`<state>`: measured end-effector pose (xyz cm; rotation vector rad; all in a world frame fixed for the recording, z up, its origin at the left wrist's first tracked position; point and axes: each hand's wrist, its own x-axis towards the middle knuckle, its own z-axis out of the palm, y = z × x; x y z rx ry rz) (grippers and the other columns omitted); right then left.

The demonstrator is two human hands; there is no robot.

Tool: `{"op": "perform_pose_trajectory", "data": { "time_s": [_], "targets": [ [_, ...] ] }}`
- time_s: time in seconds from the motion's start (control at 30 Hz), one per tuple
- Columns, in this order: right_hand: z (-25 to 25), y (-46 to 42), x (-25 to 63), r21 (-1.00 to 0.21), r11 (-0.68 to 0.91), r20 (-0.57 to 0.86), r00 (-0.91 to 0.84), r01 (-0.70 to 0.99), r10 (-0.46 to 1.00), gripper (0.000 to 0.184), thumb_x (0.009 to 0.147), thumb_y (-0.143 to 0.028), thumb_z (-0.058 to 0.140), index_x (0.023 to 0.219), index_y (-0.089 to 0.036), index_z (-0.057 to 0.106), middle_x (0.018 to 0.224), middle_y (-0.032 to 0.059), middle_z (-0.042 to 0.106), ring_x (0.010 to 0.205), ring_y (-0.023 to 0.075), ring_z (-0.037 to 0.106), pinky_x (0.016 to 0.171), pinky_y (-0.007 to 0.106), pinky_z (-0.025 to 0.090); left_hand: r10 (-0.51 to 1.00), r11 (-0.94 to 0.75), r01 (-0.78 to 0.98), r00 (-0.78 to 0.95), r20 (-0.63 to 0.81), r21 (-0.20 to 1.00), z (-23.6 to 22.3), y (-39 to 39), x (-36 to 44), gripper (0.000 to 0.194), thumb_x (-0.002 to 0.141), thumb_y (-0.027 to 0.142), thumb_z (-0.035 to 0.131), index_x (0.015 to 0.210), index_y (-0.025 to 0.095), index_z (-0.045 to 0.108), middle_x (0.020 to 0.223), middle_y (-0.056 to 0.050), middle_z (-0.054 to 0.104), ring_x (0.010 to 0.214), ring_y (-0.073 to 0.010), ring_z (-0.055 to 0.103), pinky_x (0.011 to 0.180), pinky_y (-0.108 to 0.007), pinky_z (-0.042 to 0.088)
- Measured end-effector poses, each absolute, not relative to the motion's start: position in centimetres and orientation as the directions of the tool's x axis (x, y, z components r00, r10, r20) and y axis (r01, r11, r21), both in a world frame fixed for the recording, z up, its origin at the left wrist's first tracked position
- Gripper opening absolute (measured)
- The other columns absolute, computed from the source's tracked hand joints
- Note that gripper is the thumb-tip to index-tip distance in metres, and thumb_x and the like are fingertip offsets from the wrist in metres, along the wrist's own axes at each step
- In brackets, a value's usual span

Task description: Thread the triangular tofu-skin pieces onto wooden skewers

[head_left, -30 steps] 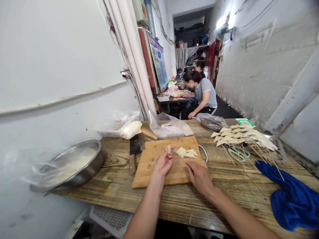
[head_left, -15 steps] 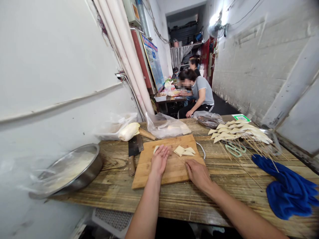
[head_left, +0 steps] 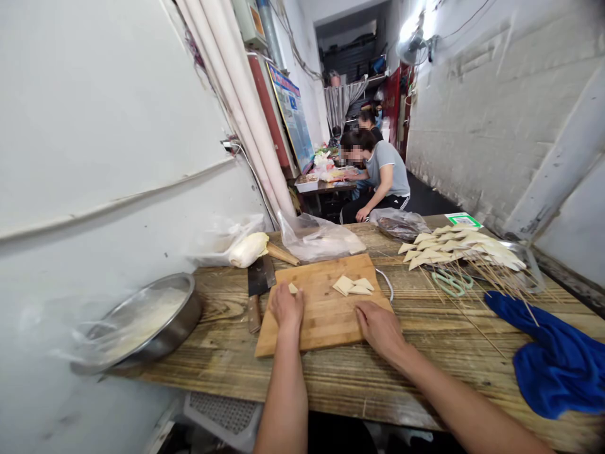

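Note:
On the wooden cutting board (head_left: pixel 326 321), my left hand (head_left: pixel 287 308) rests toward the left side, fingers curled. A small pale folded piece (head_left: pixel 293 288), perhaps tofu skin, shows between its thumb and fingers. My right hand (head_left: pixel 380 328) lies closed at the board's right edge, fingers bent under; anything inside is hidden. Ahead of it, several pale flat triangular pieces (head_left: pixel 352 286) sit together on the board. Left of the board is a cleaver with a dark blade (head_left: pixel 261 276) and wooden handle.
A steel basin (head_left: pixel 189 315) with plastic film stands at left. Behind the board are a pale cabbage (head_left: pixel 249 250) and a plastic bag (head_left: pixel 321 238). At right lie skewered triangles (head_left: pixel 466 246), green-handled scissors (head_left: pixel 451 282) and a blue cloth (head_left: pixel 543 353). Other people sit farther back.
My left hand has drawn left and back across the board, its flat, stretched fingers now curled around the pale piece. My right hand stays at the board's right edge. The view has shifted slightly.

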<state>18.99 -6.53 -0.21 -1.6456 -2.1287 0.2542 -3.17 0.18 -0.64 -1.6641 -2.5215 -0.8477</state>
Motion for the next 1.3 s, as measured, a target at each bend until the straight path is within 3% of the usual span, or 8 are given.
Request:
{"op": "perform_pose_trajectory", "data": {
  "time_s": [0.23,0.4,0.57,0.67,0.77,1.03,1.17,1.3],
  "targets": [
    [-0.4,-6.5,19.1,-0.393,0.29,0.232,-0.211,0.873,0.949,0.029,0.089,-0.021,0.033,0.095,-0.017,0.061,0.097,0.0071,0.066,0.089,0.0186,0.061,0.074,0.025,0.042,0.874,0.227,0.879,-0.374,0.311,0.419,-1.0,0.2,-3.6,0.029,0.077,0.032,0.051,0.095,0.012,0.061,0.094,-0.017,0.064,0.091,-0.0275,0.057,0.077,-0.033,0.04],
    [-0.6,-6.5,19.2,-0.414,0.296,0.25,-0.205,0.861,0.946,0.029,0.089,-0.021,0.034,0.098,-0.018,0.061,0.096,0.0068,0.066,0.088,0.0184,0.061,0.074,0.025,0.042,0.832,0.111,0.739,-0.435,0.346,0.664,-1.1,0.3,-3.3,0.029,0.074,0.034,0.056,0.094,0.014,0.063,0.094,-0.017,0.064,0.097,-0.03,0.056,0.086,-0.037,0.038],
    [-0.8,-6.4,19.1,-0.425,0.275,0.247,-0.182,0.863,0.952,0.029,0.088,-0.021,0.035,0.1,-0.018,0.061,0.098,0.007,0.066,0.086,0.0184,0.062,0.073,0.026,0.043,0.852,-0.144,-0.017,-0.511,0.115,0.989,-0.8,0.7,-1.3,0.029,0.064,0.024,0.068,0.092,0.02,0.063,0.104,-0.008,0.063,0.102,-0.0235,0.054,0.091,-0.036,0.039],
    [-0.7,-6.3,19.1,-0.436,0.273,0.251,-0.176,0.857,0.952,0.029,0.088,-0.021,0.035,0.1,-0.018,0.061,0.099,0.0069,0.066,0.087,0.0187,0.062,0.074,0.026,0.043,0.958,0.0,-0.59,-0.232,-0.17,0.807,-0.2,0.7,-0.8,0.017,0.075,0.024,0.057,0.089,0.015,0.06,0.099,-0.012,0.064,0.096,-0.0229,0.058,0.084,-0.043,0.045],
    [-0.6,-6.4,19.1,-0.45,0.274,0.253,-0.173,0.85,0.952,0.029,0.088,-0.021,0.035,0.1,-0.018,0.061,0.1,0.007,0.066,0.089,0.0187,0.061,0.076,0.026,0.042,0.974,0.171,-0.779,0.04,-0.224,0.603,0.1,0.6,-1.0,0.019,0.081,0.023,0.046,0.09,0.013,0.06,0.1,-0.014,0.064,0.096,-0.0216,0.059,0.084,-0.045,0.046],
    [-0.7,-6.3,19.0,-0.462,0.278,0.261,-0.17,0.842,0.95,0.03,0.088,-0.023,0.035,0.103,-0.018,0.061,0.103,0.0064,0.065,0.09,0.0179,0.061,0.078,0.026,0.042,0.96,0.172,-0.643,-0.062,-0.275,0.746,-0.7,0.4,0.2,0.019,0.08,0.017,0.052,0.098,0.012,0.056,0.091,-0.011,0.065,0.084,-0.0159,0.063,0.081,-0.033,0.049],
    [-0.6,-6.3,19.0,-0.463,0.29,0.259,-0.184,0.838,0.948,0.03,0.088,-0.022,0.034,0.103,-0.018,0.061,0.102,0.0064,0.066,0.091,0.0178,0.06,0.077,0.025,0.042,0.966,0.034,-0.256,-0.24,-0.098,0.966,-1.4,0.4,0.6,0.045,0.065,0.008,0.065,0.108,0.014,0.055,0.088,-0.008,0.067,0.076,-0.0161,0.063,0.08,-0.034,0.048],
    [-0.6,-6.3,19.1,-0.466,0.294,0.266,-0.184,0.835,0.946,0.03,0.088,-0.022,0.035,0.101,-0.017,0.061,0.101,0.0066,0.066,0.09,0.018,0.06,0.078,0.026,0.042,0.973,-0.078,0.207,-0.197,0.12,0.975,-2.1,0.4,0.0,0.044,0.059,0.014,0.068,0.102,0.014,0.063,0.096,-0.009,0.067,0.084,-0.019,0.061,0.08,-0.031,0.046]
  ]
}}
